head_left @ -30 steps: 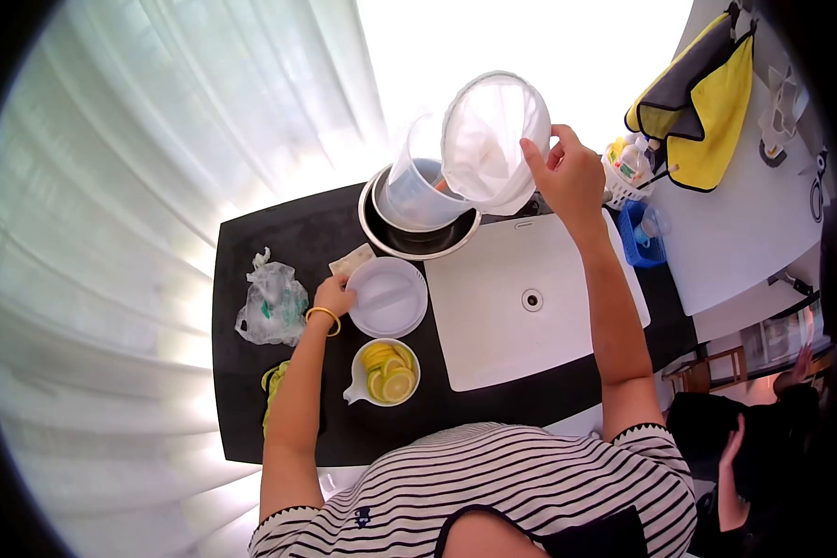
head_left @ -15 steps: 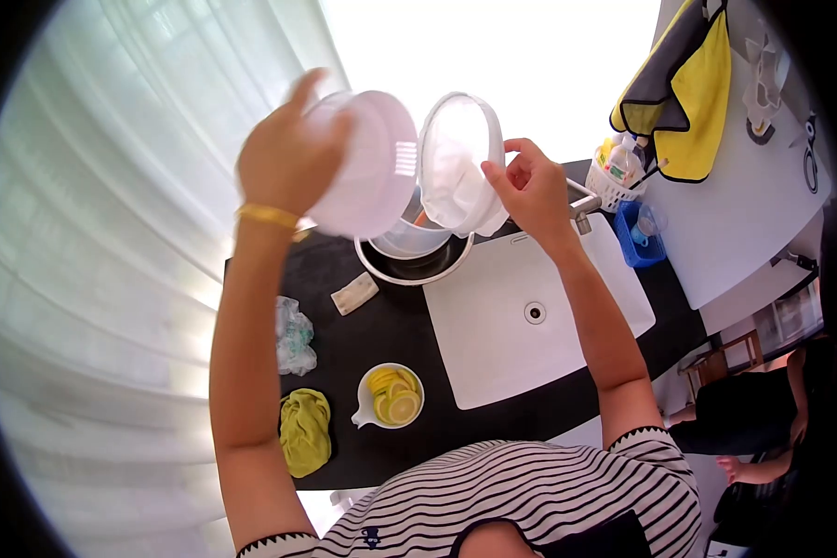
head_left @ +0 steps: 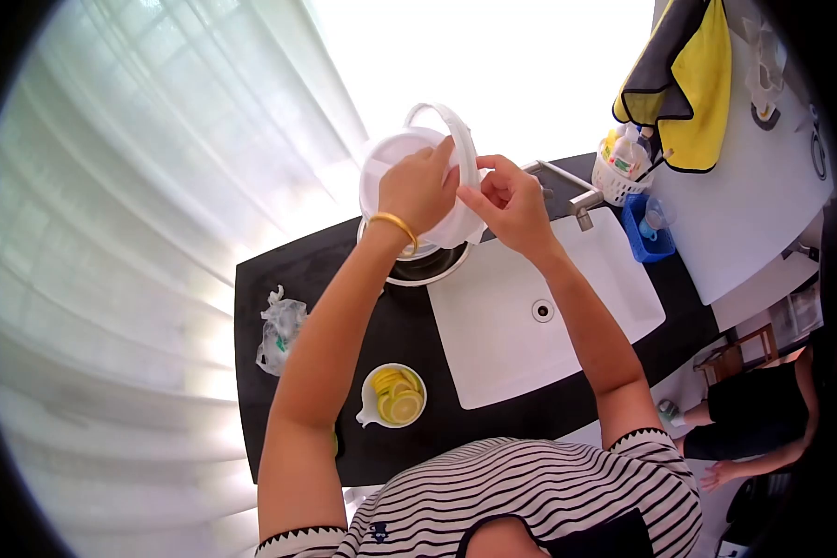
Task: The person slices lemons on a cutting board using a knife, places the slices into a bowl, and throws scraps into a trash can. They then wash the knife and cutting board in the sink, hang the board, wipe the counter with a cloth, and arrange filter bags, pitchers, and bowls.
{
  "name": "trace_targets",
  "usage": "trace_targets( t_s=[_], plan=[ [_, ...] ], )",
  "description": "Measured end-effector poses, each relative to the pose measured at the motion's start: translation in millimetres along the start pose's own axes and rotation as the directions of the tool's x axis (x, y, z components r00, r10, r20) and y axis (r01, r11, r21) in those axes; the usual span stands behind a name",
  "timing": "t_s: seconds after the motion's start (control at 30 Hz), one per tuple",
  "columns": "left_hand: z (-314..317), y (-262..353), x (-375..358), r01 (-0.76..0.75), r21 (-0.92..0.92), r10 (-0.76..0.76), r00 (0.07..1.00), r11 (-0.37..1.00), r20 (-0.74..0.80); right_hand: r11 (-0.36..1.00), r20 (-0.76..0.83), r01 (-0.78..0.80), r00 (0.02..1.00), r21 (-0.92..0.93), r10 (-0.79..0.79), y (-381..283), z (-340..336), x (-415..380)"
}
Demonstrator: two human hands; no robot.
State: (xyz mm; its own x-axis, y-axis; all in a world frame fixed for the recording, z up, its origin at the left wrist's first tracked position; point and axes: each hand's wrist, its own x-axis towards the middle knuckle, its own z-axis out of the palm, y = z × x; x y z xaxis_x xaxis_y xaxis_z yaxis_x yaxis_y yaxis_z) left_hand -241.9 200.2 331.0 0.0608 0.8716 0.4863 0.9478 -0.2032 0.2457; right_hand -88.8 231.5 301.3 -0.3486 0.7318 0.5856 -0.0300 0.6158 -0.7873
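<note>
The thumb and fingers of my right hand (head_left: 511, 206) pinch the rim of a white mesh strainer (head_left: 462, 153), which is tipped on its side. My left hand (head_left: 420, 191), with a yellow bangle at the wrist, holds a white round lid or shallow bowl (head_left: 381, 160) against the strainer. Its fingertips reach inside the strainer's rim and are partly hidden. Both things are above a dark-bottomed pot (head_left: 428, 267) at the back edge of the black counter (head_left: 405, 325). A white spouted bowl (head_left: 366, 406) with lemon slices (head_left: 398, 391) stands nearer my body.
Right of the pot is a white sink (head_left: 502, 353) with a faucet (head_left: 581, 203). A plastic bag (head_left: 282, 325) lies at the left. A white basket (head_left: 614, 186), blue basket (head_left: 644, 244) and yellow-grey cloth (head_left: 697, 93) are at the right. Another person (head_left: 758, 409) is at the far right.
My left hand has moved right with the white round lid, bringing it up against the strainer. The strainer has turned more edge-on. My left arm now covers most of the green cloth.
</note>
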Motion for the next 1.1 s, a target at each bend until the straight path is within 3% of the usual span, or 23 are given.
trace_targets(
  t_s=[0.13, 0.2, 0.23, 0.3, 0.37, 0.4, 0.43, 0.5, 0.53, 0.6, 0.63, 0.7, 0.77, 0.87, 0.9, 0.93, 0.97, 1.07, 1.1],
  plan=[
    [-4, -3, -15, 0.02, -0.197, -0.036, 0.997, 0.98, -0.075, 1.0, 0.031, 0.012, 0.999, -0.018, -0.011, -2, 0, -7],
    [-12, -11, -24, 0.038, -0.071, -0.064, 0.915, 0.997, -0.398, 0.997, 0.02, 0.031, 0.999, -0.069, -0.03, -3, 1, -9],
    [-11, -22, -28, 0.035, 0.096, 0.015, 0.882, 0.995, -0.472, 0.997, -0.013, 0.04, 0.999, -0.065, -0.041, -4, -1, -11],
    [-2, -39, -38, 0.178, 0.072, -0.132, 0.898, 0.981, -0.419, 0.997, -0.037, 0.045, 0.998, -0.06, -0.047, -4, -3, -16],
    [13, -66, -51, 0.162, -0.028, -0.161, 0.923, 0.986, -0.35, 0.98, -0.257, 0.159, 0.948, -0.123, -0.186, 0, -2, -29],
    [13, -72, -53, 0.141, -0.126, -0.171, 0.946, 0.982, -0.277, 0.956, -0.289, 0.247, 0.914, -0.16, -0.284, 2, -3, -38],
    [16, -76, -58, 0.148, -0.126, -0.178, 0.944, 0.981, -0.278, 0.956, -0.283, 0.247, 0.916, -0.157, -0.283, 7, 1, -50],
    [19, -75, -71, 0.164, -0.281, -0.226, 0.953, 0.946, -0.203, 0.977, -0.239, 0.16, 0.952, -0.139, -0.19, 23, 9, -76],
    [24, -77, -76, 0.174, -0.27, -0.233, 0.95, 0.947, -0.206, 0.978, -0.233, 0.155, 0.955, -0.14, -0.184, 35, 14, -85],
    [37, -77, -84, 0.167, -0.282, -0.245, 0.932, 0.945, -0.268, 0.972, -0.053, -0.227, 0.973, -0.066, 0.223, 60, 25, -102],
    [42, -79, -86, 0.151, -0.288, -0.248, 0.908, 0.946, -0.337, 0.972, -0.052, -0.226, 0.973, -0.066, 0.223, 67, 29, -109],
    [41, -82, -86, 0.152, -0.296, -0.251, 0.91, 0.943, -0.331, 0.936, -0.105, -0.337, 0.932, 0.104, 0.347, 69, 38, -115],
    [40, -82, -92, 0.166, -0.308, -0.266, 0.91, 0.937, -0.317, 0.942, -0.103, -0.326, 0.937, 0.078, 0.333, 70, 38, -120],
    [28, -71, -88, 0.251, -0.368, -0.375, 0.871, 0.895, -0.318, 0.923, -0.119, -0.339, 0.924, 0.184, 0.363, 66, 42, -123],
    [22, -63, -84, 0.248, -0.369, -0.374, 0.87, 0.896, -0.322, 0.938, -0.188, -0.291, 0.927, 0.188, 0.325, 58, 43, -124],
    [17, -56, -82, 0.181, -0.285, -0.274, 0.903, 0.941, -0.33, 0.95, -0.253, -0.246, 0.923, 0.191, 0.29, 53, 44, -124],
    [15, -51, -81, 0.111, -0.2, -0.174, 0.928, 0.973, -0.329, 0.95, -0.248, -0.248, 0.924, 0.19, 0.291, 56, 44, -124],
    [19, -56, -77, 0.171, -0.242, -0.234, 0.936, 0.955, -0.262, 0.955, -0.154, -0.267, 0.946, 0.129, 0.285, 88, 48, -132],
    [19, -58, -75, 0.186, -0.294, -0.259, 0.937, 0.938, -0.236, 0.931, -0.108, -0.354, 0.926, 0.091, 0.363, 101, 51, -135]
  ],
)
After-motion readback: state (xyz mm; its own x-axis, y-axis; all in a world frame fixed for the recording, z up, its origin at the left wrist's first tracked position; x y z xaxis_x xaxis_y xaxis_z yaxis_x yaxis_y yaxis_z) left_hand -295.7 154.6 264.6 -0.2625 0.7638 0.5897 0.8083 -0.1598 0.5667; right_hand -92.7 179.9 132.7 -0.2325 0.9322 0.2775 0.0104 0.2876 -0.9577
